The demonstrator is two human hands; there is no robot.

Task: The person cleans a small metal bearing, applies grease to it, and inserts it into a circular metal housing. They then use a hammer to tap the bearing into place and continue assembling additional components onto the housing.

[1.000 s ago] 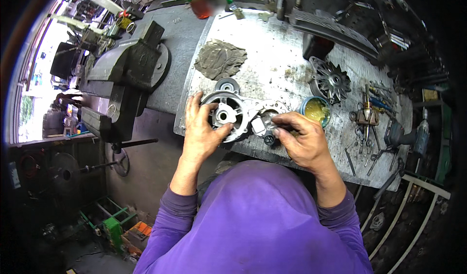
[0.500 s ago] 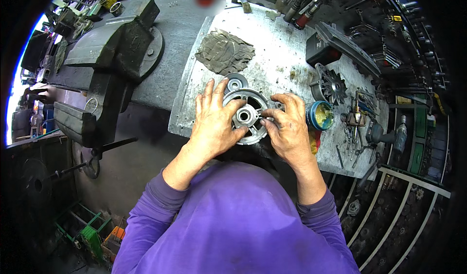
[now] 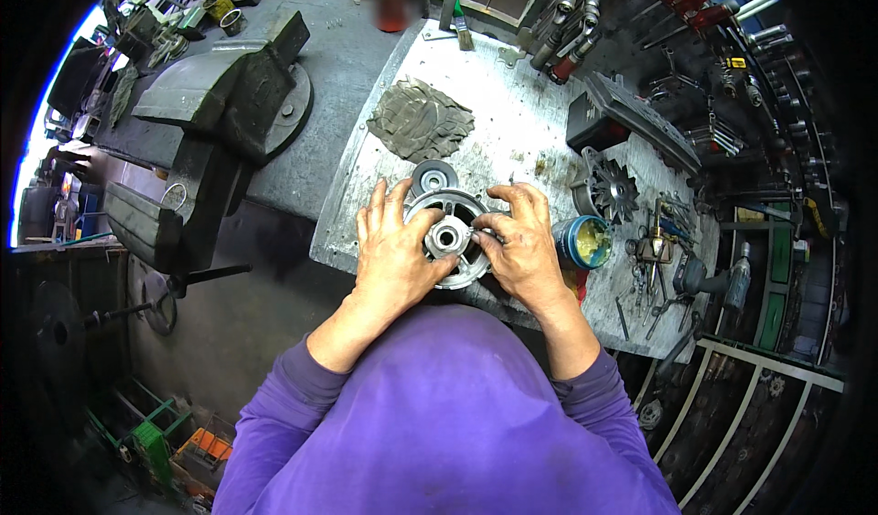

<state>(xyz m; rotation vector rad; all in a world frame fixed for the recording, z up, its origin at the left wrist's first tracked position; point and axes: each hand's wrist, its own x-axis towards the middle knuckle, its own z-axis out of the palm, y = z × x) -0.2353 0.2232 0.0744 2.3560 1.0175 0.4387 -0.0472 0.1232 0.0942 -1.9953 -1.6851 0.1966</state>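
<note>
Two bare hands at a spoked metal housing, seen from beside the surface (image 3: 512, 103). The housing (image 3: 448, 250) lay near the surface's front edge, its central hub (image 3: 437, 239) facing up. The left hand (image 3: 391, 248) gripped it, thumb and forefinger bracketing the hub, remaining fingers spread over the rim's left side. The right hand (image 3: 523, 250) brought thumb and forefinger together at the hub's right edge; whether they gripped a small part could not be told, the tips hiding the spot. A pulley-like disc (image 3: 434, 178) sat just beyond the rim, and a blue tub (image 3: 564, 241) of yellow grease stood near the right hand.

Good practice, in this onlooker's judgement, called for the left hand to bear the steadying, so that the right fingertips could work with light, even pressure. Fine work at the hub seemed best done squarely, without forcing; the openings between the spokes could have swallowed a dropped piece. Greasy fingers might also have slipped, making a clean pinch worthwhile.
</note>
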